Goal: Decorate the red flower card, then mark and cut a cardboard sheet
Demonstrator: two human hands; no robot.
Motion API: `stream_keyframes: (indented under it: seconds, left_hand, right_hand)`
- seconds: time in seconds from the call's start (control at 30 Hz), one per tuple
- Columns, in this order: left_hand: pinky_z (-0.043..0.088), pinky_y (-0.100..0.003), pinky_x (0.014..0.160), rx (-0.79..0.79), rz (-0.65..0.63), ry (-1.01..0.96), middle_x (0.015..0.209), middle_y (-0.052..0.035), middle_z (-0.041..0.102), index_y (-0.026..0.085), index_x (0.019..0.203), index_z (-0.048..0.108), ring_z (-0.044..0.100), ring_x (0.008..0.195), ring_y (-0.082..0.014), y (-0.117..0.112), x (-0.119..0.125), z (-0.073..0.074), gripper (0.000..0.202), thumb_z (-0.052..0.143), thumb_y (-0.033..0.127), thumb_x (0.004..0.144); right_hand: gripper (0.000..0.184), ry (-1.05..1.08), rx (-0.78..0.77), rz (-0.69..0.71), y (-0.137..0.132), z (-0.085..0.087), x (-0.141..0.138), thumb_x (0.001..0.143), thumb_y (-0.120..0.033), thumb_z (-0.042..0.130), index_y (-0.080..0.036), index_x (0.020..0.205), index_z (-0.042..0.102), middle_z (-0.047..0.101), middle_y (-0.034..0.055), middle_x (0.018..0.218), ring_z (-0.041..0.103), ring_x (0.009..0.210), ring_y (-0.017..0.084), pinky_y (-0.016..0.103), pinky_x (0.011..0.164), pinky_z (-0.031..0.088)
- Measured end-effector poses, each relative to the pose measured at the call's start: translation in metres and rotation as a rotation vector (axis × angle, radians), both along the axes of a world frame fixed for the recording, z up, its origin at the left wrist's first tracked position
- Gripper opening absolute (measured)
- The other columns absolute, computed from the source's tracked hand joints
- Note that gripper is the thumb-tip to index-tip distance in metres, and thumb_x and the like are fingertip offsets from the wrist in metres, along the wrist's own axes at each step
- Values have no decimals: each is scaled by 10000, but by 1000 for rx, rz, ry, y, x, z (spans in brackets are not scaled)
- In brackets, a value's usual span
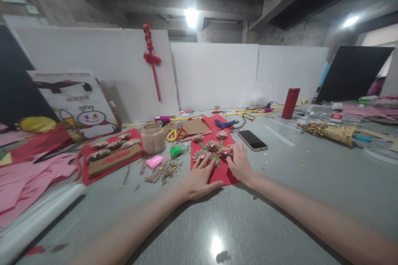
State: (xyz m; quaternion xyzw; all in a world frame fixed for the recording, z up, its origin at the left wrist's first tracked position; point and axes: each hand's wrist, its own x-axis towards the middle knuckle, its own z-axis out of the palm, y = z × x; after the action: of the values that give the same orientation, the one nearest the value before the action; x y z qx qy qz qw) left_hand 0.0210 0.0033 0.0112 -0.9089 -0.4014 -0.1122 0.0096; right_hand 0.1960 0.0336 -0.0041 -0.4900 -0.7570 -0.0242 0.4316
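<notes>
A red card (228, 176) lies on the grey table in front of me, with several brown cardboard flowers (212, 145) on green stems across it. My left hand (200, 178) rests flat on the card's lower left, fingers apart, their tips at the stems and beside the lower left flower (200, 156). With bent fingers, my right hand (241, 162) grips the edge of the lower right flower (224, 154); its fingertips partly cover that flower. Small pink pieces show in the middles of some flowers.
Left of the card are cardboard scraps (164, 172), a pink clay packet (154, 161), a green one (176, 151), scissors (177, 133) and a cardboard pot (153, 138). A phone (252, 140), blue glue gun (226, 124) and red bottle (291, 103) stand or lie to the right and behind.
</notes>
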Motion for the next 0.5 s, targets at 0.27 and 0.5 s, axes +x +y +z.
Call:
stream_keyframes:
  seconds: [0.27, 0.5]
  left_hand:
    - [77, -419, 988, -7, -17, -3, 1335, -96, 228, 152, 1287, 189, 74, 1241, -237, -2, 1, 2, 711, 207, 610, 744]
    - [99, -437, 983, -20, -38, -8, 1338, -100, 217, 158, 1278, 222, 57, 1241, -246, -3, 0, 3, 698, 228, 607, 742]
  right_hand:
    - [173, 7, 26, 14, -1, 0, -1, 711, -130, 356, -190, 846, 446, 566, 27, 861, 476, 894, 169, 421, 955, 93]
    - [157, 3, 20, 7, 0, 0, 0, 706, -130, 357, -194, 825, 436, 571, 27, 854, 478, 867, 178, 437, 947, 110]
